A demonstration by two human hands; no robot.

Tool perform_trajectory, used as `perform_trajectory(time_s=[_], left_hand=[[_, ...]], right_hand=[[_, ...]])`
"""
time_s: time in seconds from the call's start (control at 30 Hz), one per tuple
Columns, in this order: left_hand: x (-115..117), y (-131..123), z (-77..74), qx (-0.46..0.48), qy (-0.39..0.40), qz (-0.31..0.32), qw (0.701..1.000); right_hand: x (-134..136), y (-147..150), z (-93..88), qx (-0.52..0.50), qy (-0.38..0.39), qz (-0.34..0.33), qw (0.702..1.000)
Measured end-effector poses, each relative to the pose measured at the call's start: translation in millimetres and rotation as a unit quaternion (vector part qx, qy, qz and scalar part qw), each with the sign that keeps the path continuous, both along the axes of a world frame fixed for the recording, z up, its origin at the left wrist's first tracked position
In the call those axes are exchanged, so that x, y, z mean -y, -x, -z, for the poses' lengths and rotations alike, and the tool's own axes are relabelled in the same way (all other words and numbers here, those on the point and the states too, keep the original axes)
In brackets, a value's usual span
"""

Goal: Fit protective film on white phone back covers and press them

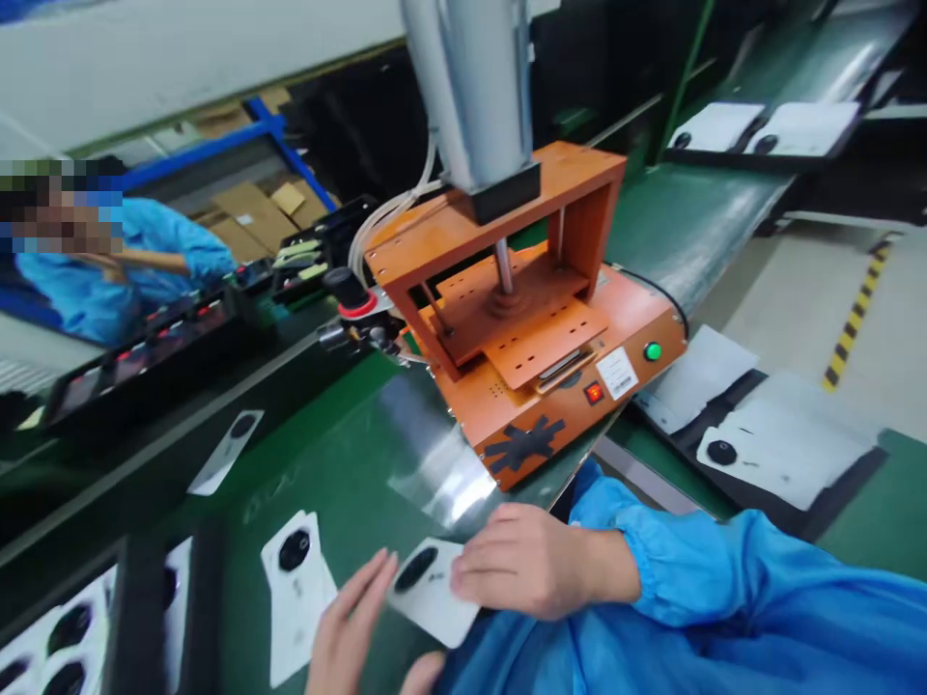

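My right hand, in a blue sleeve, curls its fingers over the right edge of a white phone back cover with a black round camera hole. My left hand touches the cover's left edge with its fingers stretched out. The cover lies on the green belt just in front of me. A second white cover lies face up on the belt to the left. Behind them stands an orange press fixture with a silver cylinder on top, a green button and a red switch.
Black trays with white covers sit at bottom left, at right and far back right. One white cover lies further up the belt. Another person in blue sits at the far left behind a dark rack.
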State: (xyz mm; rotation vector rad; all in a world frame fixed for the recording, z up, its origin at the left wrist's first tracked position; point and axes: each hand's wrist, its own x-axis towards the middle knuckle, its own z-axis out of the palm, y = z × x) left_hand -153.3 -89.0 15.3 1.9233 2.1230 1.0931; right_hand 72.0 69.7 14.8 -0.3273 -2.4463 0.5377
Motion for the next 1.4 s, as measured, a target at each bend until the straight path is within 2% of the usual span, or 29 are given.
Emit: perform_trajectory(time_s=[0.07, 0.1, 0.17, 0.23, 0.3, 0.43, 0.5, 0.6, 0.8, 1.1, 1.23, 1.4], left_hand=[[-26, -2, -16.8, 0.142, -0.061, -0.037, 0.987], [-42, -6, -24.0, 0.213, -0.077, -0.054, 0.972], [-76, -21, -36.3, 0.313, -0.032, -0.056, 0.947], [-112, -38, -47.0, 0.345, 0.076, -0.008, 0.935], [-145, -55, -56.3, 0.361, 0.149, 0.05, 0.919], [-188, -79, -66.4, 0.425, 0.221, 0.104, 0.872], [-198, -84, -66.6, 0.443, 0.242, 0.109, 0.856], [-204, -87, -63.5, 0.438, 0.253, 0.109, 0.856], [-206, -87, -59.2, 0.42, 0.263, 0.118, 0.861], [-209, -88, -59.0, 0.418, 0.264, 0.107, 0.863], [-219, -102, -59.5, 0.438, 0.23, 0.09, 0.865], [-243, -133, -66.6, 0.538, 0.141, 0.065, 0.828]], right_hand=[[-9, -30, -2.1, -0.096, -0.009, -0.078, 0.992], [-12, -48, -3.6, -0.127, -0.012, -0.09, 0.988], [-17, -86, -7.7, -0.149, -0.02, -0.04, 0.988], [-20, -126, -12.9, -0.134, -0.052, 0.024, 0.989], [-20, -162, -17.5, -0.102, -0.083, 0.096, 0.987], [-18, -206, -19.5, -0.087, -0.126, 0.226, 0.962], [-18, -216, -17.7, -0.1, -0.146, 0.272, 0.946], [-23, -224, -16.0, -0.088, -0.168, 0.303, 0.934], [-40, -224, -19.9, -0.093, -0.239, 0.289, 0.922], [-45, -222, -15.5, -0.089, -0.254, 0.29, 0.918], [-47, -224, -14.2, -0.084, -0.259, 0.301, 0.914], [-63, -215, -14.2, -0.077, -0.283, 0.297, 0.909]])
